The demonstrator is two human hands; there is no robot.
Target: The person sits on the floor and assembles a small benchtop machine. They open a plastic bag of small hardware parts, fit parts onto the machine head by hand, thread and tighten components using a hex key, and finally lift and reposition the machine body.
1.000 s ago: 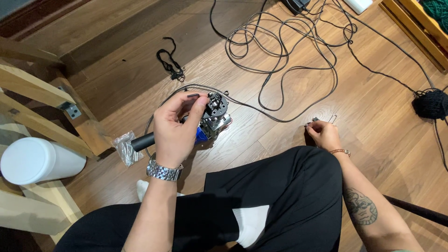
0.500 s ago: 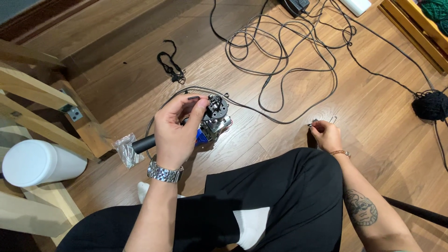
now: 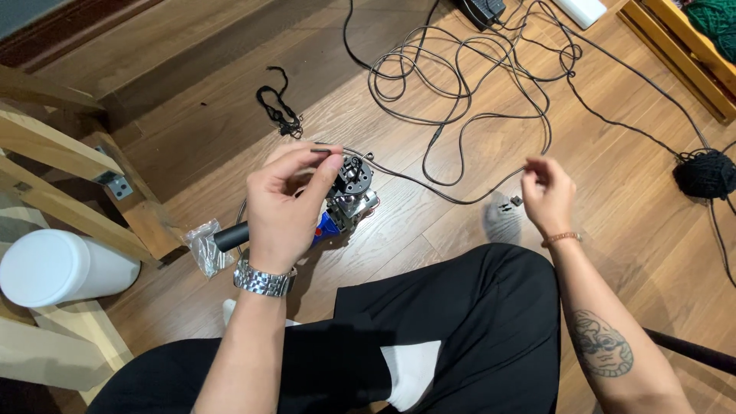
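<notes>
Head view, looking down on a seated person at work on a wooden floor (image 3: 629, 253). The left hand (image 3: 285, 205) is curled around a small power tool (image 3: 349, 201) with a metal head and a dark handle, held just above the floor at about 10 o'clock from the person's raised knee (image 3: 460, 307); its thumb and forefinger are pinched nearly closed on a short dark pin-like piece (image 3: 322, 152) directly over the tool's head. The right hand (image 3: 548, 193), at 3 o'clock from the tool and well apart from it, hovers above the floor with its fingertips drawn together; whether they hold anything is too small to tell. Two small dark loose parts (image 3: 510, 203) lie on the boards just below and to the left of that hand. A clear plastic bag (image 3: 201, 244) lies at 9 o'clock from the tool, beside the handle's end, and a white cylinder (image 3: 61, 267) lies farther out the same way. A tangle of dark cables (image 3: 475, 84) fills the floor at 12 to 1 o'clock; a ball of dark yarn (image 3: 704, 173) sits at 3 o'clock near the frame edge. Judged from these positions, the tool's head is open and partly fitted, with one piece at the head and loose parts not yet mounted; the work appears midway.
</notes>
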